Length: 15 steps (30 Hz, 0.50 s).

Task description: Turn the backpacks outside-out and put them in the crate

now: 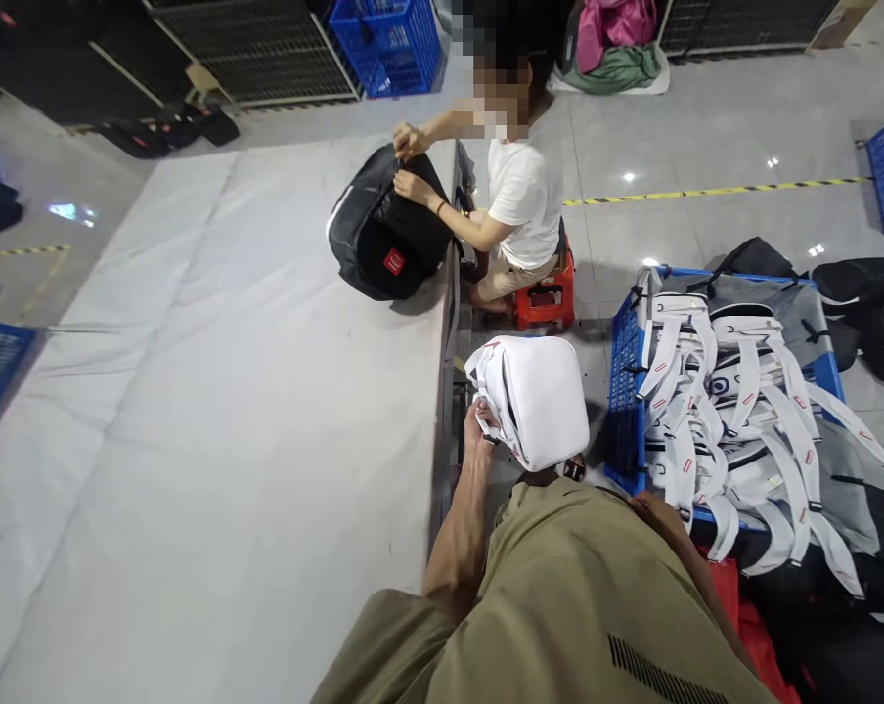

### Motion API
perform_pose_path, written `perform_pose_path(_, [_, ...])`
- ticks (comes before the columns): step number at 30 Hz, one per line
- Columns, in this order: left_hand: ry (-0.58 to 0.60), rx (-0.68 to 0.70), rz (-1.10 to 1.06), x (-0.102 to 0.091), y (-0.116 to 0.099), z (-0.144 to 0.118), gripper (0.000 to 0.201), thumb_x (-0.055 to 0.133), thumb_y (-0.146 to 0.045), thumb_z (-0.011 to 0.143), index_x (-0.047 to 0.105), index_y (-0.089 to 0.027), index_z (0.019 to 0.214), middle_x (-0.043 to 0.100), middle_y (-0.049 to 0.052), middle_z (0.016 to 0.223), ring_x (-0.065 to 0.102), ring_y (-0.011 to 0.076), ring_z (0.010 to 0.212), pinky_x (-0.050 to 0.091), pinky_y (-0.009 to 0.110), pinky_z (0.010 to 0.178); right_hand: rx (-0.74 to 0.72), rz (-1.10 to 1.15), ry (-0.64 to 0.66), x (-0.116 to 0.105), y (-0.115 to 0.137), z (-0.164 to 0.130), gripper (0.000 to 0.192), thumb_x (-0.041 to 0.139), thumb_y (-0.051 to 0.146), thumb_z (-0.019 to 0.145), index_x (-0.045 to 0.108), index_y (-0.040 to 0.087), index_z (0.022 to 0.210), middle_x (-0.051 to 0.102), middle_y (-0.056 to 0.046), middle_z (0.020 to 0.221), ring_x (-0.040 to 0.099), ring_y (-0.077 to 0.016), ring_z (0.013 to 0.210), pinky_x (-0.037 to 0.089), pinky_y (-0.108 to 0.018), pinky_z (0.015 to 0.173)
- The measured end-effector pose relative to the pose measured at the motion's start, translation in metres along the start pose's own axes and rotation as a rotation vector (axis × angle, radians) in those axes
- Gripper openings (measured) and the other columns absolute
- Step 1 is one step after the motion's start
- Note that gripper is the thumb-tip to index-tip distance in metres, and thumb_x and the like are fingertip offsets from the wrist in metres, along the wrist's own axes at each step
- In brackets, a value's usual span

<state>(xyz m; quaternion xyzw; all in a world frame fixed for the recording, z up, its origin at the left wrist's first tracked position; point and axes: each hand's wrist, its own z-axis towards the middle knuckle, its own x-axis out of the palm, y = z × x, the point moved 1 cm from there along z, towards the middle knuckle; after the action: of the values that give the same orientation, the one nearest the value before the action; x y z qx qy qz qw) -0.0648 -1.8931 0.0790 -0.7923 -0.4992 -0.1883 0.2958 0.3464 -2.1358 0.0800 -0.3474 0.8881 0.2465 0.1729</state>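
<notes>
The white backpack [536, 396] hangs just right of the table [214, 411] edge, near picture centre, above the person's lap, lifted clear of the floor so it can be turned. The left hand [478, 422], at the pack's 8 o'clock, has its fingers curled around a strap or side seam, pinching it. The right hand seems to be under the pack at about 5 o'clock, hidden by it and by the olive shirt [559, 606], so I cannot tell how its fingers sit. At 3 o'clock a blue crate [624, 391] holds more white packs [735, 391], stacked within arm's reach. At 11 o'clock a co-worker on a red stool [546, 298] steadies a black backpack [387, 230] on the table with both hands.
</notes>
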Motion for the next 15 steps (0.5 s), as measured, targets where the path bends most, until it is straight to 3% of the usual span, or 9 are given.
perform_pose_path(6, [-0.012,0.092,-0.091,0.021,-0.038,-0.049,0.039,0.041,-0.021,0.128,0.059,-0.014,0.095,0.061,-0.007,0.072,0.052,-0.003,0.049,0.045,0.002,0.055,0.036,-0.064,0.014,0.002,0.016,0.012,0.046,0.036,0.058,0.11,0.064,0.023,0.103,0.077,-0.011,0.104,0.072,-0.0288,0.1,0.046,-0.038,0.088])
perform_pose_path(10, [0.018,0.178,-0.14,0.046,-0.061,-0.078,0.028,0.049,-0.016,0.125,0.063,-0.014,0.101,0.063,-0.006,0.077,0.05,-0.0021,0.047,0.041,0.007,0.047,0.023,-0.058,0.019,-0.005,0.028,0.022,0.042,0.043,0.058,0.105,0.064,0.023,0.095,0.077,-0.011,0.098,0.071,-0.0287,0.096,0.046,-0.038,0.086])
perform_pose_path(12, [0.077,0.238,-0.12,0.063,-0.069,-0.09,0.015,0.071,-0.014,0.115,0.064,-0.015,0.103,0.064,-0.007,0.078,0.049,-0.0012,0.047,0.038,0.009,0.043,0.018,0.098,0.011,-0.012,0.042,0.023,0.037,0.048,0.058,0.1,0.061,0.024,0.09,0.074,-0.009,0.087,0.07,-0.026,0.082,0.047,-0.037,0.08])
perform_pose_path(15, [0.214,0.345,0.01,0.092,-0.076,-0.109,0.054,0.111,-0.023,0.077,0.063,-0.015,0.101,0.065,-0.008,0.077,0.048,-0.0001,0.046,0.039,0.01,0.04,-0.002,0.481,-0.074,-0.028,0.079,0.022,0.043,0.063,0.067,0.088,0.063,0.025,0.097,0.074,-0.007,0.085,0.068,-0.0248,0.072,0.054,-0.037,0.07])
